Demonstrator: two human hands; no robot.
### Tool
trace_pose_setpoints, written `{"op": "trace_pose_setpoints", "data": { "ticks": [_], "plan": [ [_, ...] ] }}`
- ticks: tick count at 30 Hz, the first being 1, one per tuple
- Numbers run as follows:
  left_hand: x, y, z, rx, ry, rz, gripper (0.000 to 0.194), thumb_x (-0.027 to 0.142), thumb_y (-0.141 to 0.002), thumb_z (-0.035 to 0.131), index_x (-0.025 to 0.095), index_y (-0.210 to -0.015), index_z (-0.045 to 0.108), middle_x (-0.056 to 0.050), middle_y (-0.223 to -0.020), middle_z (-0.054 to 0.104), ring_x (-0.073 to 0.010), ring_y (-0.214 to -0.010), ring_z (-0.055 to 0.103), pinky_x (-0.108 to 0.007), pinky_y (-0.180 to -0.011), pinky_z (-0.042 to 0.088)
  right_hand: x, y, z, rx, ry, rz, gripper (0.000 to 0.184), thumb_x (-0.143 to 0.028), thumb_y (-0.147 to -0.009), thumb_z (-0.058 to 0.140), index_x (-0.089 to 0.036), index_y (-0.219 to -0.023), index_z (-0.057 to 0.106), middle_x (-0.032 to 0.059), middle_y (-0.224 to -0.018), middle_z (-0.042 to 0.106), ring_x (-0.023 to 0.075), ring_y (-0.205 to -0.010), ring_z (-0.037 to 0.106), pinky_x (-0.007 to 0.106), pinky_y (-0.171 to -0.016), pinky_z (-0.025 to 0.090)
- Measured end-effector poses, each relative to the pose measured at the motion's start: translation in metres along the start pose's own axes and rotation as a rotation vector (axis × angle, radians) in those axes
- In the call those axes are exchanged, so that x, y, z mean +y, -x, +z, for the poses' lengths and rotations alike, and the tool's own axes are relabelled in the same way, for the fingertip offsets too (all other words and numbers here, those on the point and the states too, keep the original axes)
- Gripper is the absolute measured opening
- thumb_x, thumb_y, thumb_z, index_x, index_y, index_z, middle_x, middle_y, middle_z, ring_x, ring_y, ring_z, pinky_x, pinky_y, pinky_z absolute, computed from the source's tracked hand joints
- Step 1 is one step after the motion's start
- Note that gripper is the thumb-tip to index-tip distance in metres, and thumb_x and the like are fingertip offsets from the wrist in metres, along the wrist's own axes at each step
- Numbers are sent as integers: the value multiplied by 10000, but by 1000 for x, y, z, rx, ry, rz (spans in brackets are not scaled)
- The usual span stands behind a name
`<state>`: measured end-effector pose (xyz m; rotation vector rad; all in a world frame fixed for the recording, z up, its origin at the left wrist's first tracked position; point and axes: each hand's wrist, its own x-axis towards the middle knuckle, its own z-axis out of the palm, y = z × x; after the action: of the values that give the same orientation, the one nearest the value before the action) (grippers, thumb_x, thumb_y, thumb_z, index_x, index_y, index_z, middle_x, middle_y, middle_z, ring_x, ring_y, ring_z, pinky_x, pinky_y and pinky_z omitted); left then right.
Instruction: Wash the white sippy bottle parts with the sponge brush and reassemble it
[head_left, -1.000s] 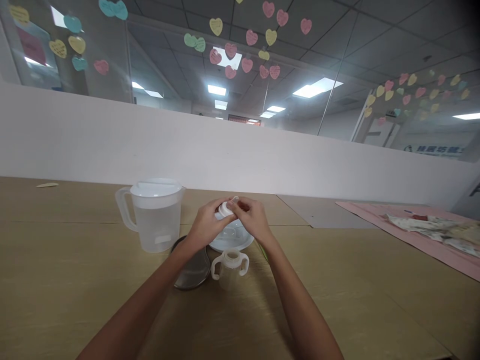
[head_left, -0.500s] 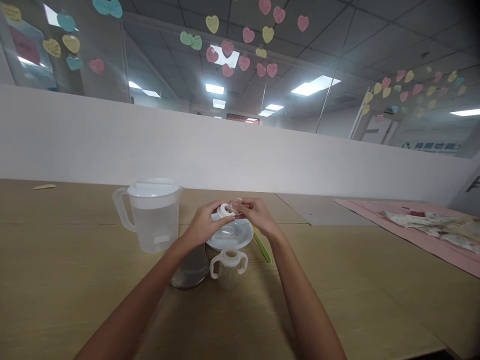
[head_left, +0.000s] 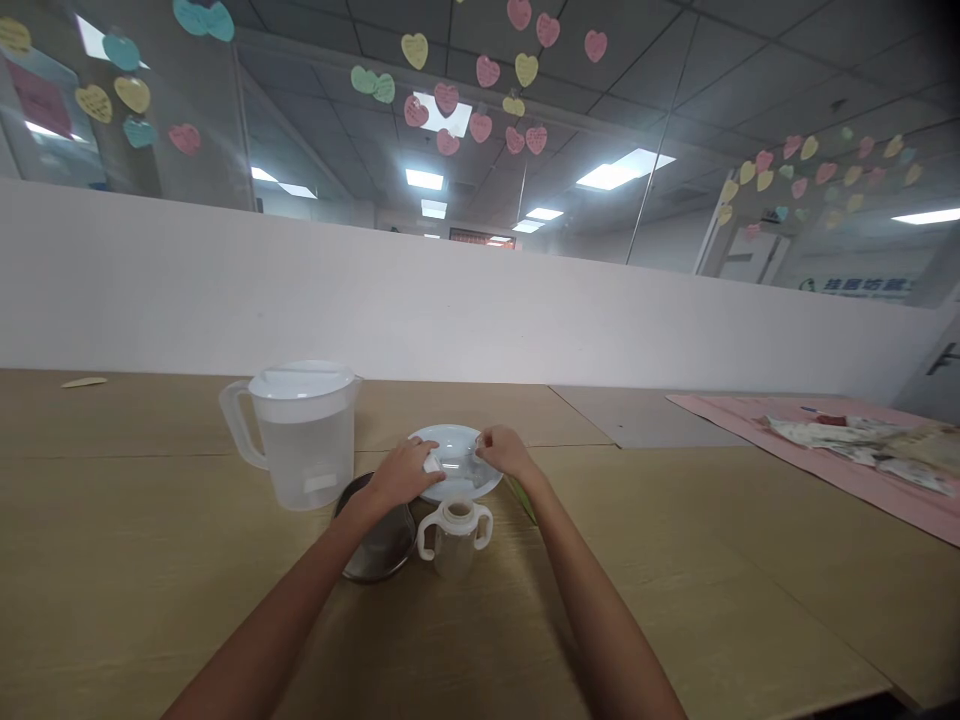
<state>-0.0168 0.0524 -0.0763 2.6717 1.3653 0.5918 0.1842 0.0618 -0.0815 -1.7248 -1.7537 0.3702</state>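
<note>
Over the left side of a white bowl (head_left: 452, 432), my left hand (head_left: 403, 472) is closed on a white bottle collar (head_left: 433, 464), mostly covered by the fingers. My right hand (head_left: 507, 450) pinches at the bowl's right side; a small clear piece seems to show at its fingertips, too small to name. Clear items lie inside the bowl. In front of it a baby bottle (head_left: 455, 540) with two white handles stands upright, its top uncapped. A shiny metal dish (head_left: 381, 552) sits under my left wrist. Beside my right wrist lies a green handle (head_left: 523, 500), partly hidden.
A lidded clear jug (head_left: 313, 450) holding liquid stands at the left. Far right, a pink cloth (head_left: 795, 455) bears crumpled fabric. A white wall (head_left: 450, 310) closes off the table's back, and a thin pale piece (head_left: 84, 382) lies far left.
My hands were together above the bowl on the white collar and a soft clear piece. They have moved apart and down to opposite sides of the bowl, the collar staying in my left hand.
</note>
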Motion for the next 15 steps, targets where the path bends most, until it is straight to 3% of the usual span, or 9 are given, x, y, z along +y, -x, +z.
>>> {"op": "trace_pose_setpoints", "data": {
  "ticks": [4, 8, 11, 15],
  "plan": [
    [-1, 2, 11, -49, -39, -48, 420, 338, -737, 515, 142, -1107, 547, -137, -996, 639, -278, -973, 557, -367, -836, 398, 9, -3, 17, 38, 116, 39, 263, -92, -602, 611, -147, -859, 625, 39, -785, 631, 140, -749, 551, 221, -657, 363],
    [3, 2, 3, -34, -30, -46, 406, 340, -738, 511, 166, -1102, 551, -125, -1039, 639, -267, -986, 562, -351, -841, 398, 15, -4, 18, 77, 151, 54, 241, -145, -619, 635, -159, -860, 630, 35, -801, 646, 134, -751, 563, 207, -646, 363],
    [7, 5, -27, 50, -3, -29, 345, 354, -784, 447, 189, -1057, 577, -96, -1105, 616, -245, -1019, 549, -333, -865, 391, 18, -6, 9, 130, 134, 62, 132, -235, -699, 585, -156, -784, 648, 46, -813, 659, 130, -747, 573, 200, -635, 367],
    [2, 16, -84, 443, 81, -55, 298, 391, -807, 411, 197, -833, 636, -49, -935, 665, -224, -908, 578, -313, -819, 408, 32, -11, -10, 210, 96, 121, 300, -308, -816, 416, -134, -806, 659, 65, -794, 669, 125, -710, 590, 196, -611, 379]
  ]
}}
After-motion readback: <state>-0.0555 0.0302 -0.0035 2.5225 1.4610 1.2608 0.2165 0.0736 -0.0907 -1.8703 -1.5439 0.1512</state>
